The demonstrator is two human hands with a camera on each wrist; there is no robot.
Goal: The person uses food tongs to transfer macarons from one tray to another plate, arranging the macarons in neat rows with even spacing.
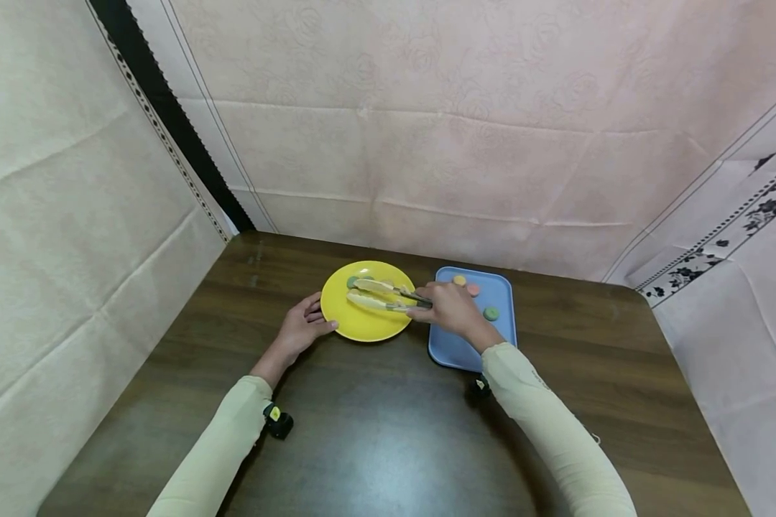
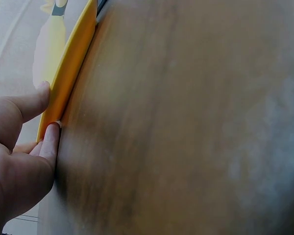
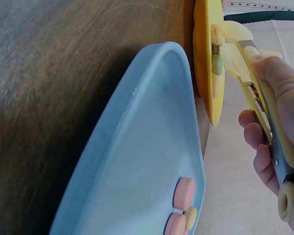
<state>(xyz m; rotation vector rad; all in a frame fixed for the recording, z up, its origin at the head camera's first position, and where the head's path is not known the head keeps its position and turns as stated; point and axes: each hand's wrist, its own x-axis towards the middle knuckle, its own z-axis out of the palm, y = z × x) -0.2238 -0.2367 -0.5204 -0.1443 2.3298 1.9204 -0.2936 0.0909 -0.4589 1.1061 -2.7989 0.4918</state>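
Note:
My left hand [image 1: 302,327] holds the left rim of a round yellow plate [image 1: 368,332], thumb on the upper side and a finger low against the outside in the left wrist view. Over the plate, my right hand [image 1: 451,309] grips tongs [image 3: 279,142] with pale yellow tips. Their tips stand apart above the plate; whether anything sits between them I cannot tell. Several macarons lie on the plate, among them a green one [image 3: 216,64] and a pink one [image 3: 215,85].
Right of the plate, a blue tray [image 1: 449,350] holds several macarons, including a yellow one [image 1: 459,280], a green one [image 1: 491,314] and pink ones [image 3: 184,193]. Everything stands on a dark wooden table [image 1: 362,431], with pale cloth [image 1: 427,165] hanging behind and at both sides.

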